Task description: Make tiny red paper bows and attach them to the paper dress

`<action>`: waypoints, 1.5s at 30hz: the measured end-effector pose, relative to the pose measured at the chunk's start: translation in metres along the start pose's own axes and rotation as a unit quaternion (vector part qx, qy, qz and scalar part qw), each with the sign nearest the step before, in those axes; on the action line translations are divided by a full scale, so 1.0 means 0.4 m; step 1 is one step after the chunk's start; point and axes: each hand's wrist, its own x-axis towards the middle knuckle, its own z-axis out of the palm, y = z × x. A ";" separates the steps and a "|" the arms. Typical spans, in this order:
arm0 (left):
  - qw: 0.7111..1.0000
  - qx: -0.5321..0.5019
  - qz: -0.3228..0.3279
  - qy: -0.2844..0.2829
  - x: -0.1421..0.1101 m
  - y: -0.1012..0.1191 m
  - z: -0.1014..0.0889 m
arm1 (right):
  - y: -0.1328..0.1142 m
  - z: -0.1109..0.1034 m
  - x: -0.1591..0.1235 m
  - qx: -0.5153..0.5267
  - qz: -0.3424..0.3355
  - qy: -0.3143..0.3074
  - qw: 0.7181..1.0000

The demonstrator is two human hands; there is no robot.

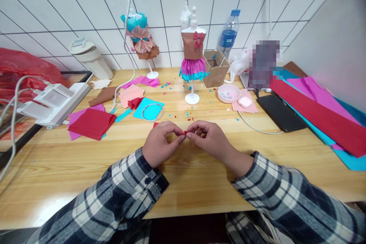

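Between the fingertips of my left hand [162,141] and my right hand [211,139] is a tiny piece of red paper [185,133], pinched from both sides just above the table. The fingers cover most of it, so its shape is hard to make out. Beyond the hands stands a small mannequin [193,61] on a white round base, dressed in a brown paper top with red bows and a magenta skirt edged in turquoise. Tiny red and blue paper scraps [188,114] lie between the mannequin and my hands.
Left are red paper squares [92,124], a metal ring [153,112] on turquoise paper and a white power strip [64,103]. A second dressed mannequin [143,40] stands behind. Right are a pink bead dish [229,94], a cardboard box [215,70], a black phone [280,112] and long paper strips [320,116].
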 end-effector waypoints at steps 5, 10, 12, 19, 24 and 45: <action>1.000 0.013 0.028 0.002 0.001 -0.007 -0.001 | 0.003 -0.004 0.003 -0.006 0.004 0.001 1.000; 0.999 -0.051 0.001 0.004 0.003 -0.010 -0.001 | 0.003 -0.004 0.003 0.042 0.019 -0.018 0.999; 0.997 -0.073 -0.010 0.008 0.003 -0.011 -0.001 | 0.004 -0.001 0.002 0.054 0.034 -0.028 0.998; 0.995 -0.087 -0.044 -0.015 0.001 -0.009 -0.001 | 0.016 0.004 0.004 0.008 0.033 -0.018 0.999; 0.997 -0.069 -0.038 0.000 0.002 -0.007 0.000 | 0.011 0.000 0.003 -0.021 0.025 0.000 0.999; 0.999 -0.039 -0.018 -0.014 0.002 0.000 -0.001 | 0.007 -0.001 0.005 -0.066 0.028 -0.008 0.997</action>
